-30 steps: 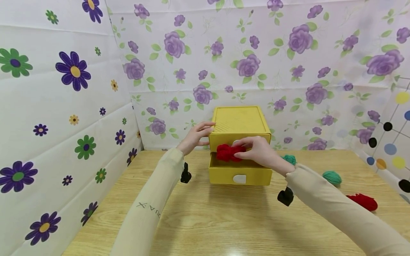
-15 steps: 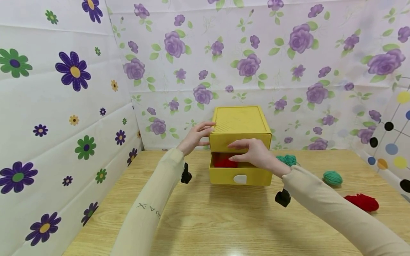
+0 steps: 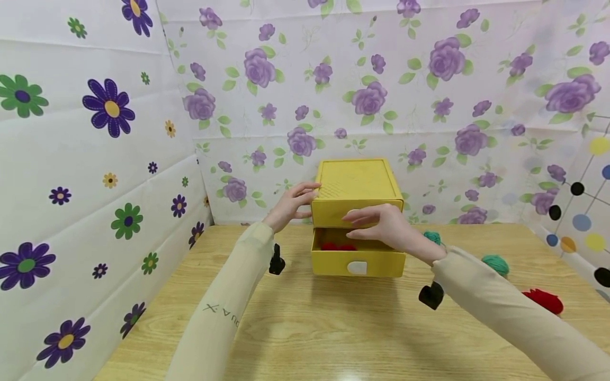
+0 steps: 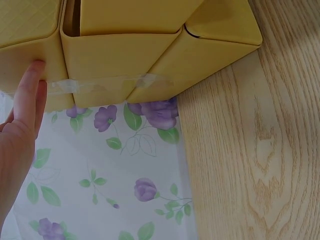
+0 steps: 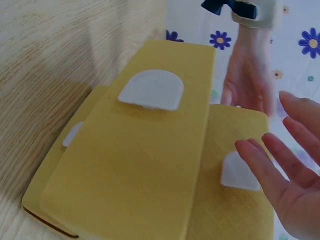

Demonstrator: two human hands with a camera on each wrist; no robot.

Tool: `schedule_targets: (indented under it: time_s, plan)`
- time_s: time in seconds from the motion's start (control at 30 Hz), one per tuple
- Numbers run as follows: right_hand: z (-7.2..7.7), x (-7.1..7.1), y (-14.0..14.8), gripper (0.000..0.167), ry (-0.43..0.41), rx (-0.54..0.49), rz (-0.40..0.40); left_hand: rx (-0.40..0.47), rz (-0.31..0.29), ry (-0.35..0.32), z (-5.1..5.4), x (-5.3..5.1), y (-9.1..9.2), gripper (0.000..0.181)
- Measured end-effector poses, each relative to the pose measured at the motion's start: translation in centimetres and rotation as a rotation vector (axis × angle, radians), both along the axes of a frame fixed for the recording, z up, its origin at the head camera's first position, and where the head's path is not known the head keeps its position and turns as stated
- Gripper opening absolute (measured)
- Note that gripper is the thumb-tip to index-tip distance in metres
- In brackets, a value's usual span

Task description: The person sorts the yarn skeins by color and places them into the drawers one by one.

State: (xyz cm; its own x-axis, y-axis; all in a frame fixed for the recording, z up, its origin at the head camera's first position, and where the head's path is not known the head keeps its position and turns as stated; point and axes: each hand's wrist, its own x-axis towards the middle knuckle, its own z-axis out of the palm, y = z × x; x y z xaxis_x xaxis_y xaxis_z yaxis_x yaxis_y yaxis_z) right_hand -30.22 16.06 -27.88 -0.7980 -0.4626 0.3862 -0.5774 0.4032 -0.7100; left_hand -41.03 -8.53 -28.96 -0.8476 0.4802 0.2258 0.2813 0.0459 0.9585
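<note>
A yellow drawer cabinet (image 3: 355,177) stands at the back of the table, one drawer (image 3: 333,263) pulled out below its top drawer. Low inside that drawer lies red yarn (image 3: 338,247), mostly hidden behind the drawer's front. My left hand (image 3: 292,205) rests its fingertips on the cabinet's left side, the fingers fairly straight; in the left wrist view a fingertip touches the yellow side wall (image 4: 105,62). Over the pulled-out drawer is my right hand (image 3: 383,228), holding nothing, with thumb and fingers apart. The right wrist view shows its relaxed fingers near the top drawer's white handle (image 5: 239,171).
Right of the cabinet a green yarn ball (image 3: 432,237) is partly hidden by the right arm. Farther right lie another green yarn ball (image 3: 495,264) and a red yarn ball (image 3: 545,301). Flowered cloth (image 3: 267,132) hangs behind and beside the wooden table (image 3: 310,328).
One second ago my right hand held a red yarn ball above the drawer. It has let go, and the yarn has dropped into the drawer. My left hand has stayed in place.
</note>
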Motion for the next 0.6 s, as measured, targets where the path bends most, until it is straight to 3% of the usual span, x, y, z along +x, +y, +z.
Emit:
schedule_targets:
  time_s: [0.27, 0.6]
  plan:
    - [1.1, 1.0, 2.6, 0.043, -0.16, -0.116, 0.084, 0.007, -0.009, -0.004, 0.0, -0.2, -0.1, 0.04]
    - [2.6, 2.1, 6.5, 0.042, -0.26, -0.11, 0.081, 0.019, -0.036, 0.028, -0.1, 0.0, -0.2, 0.04]
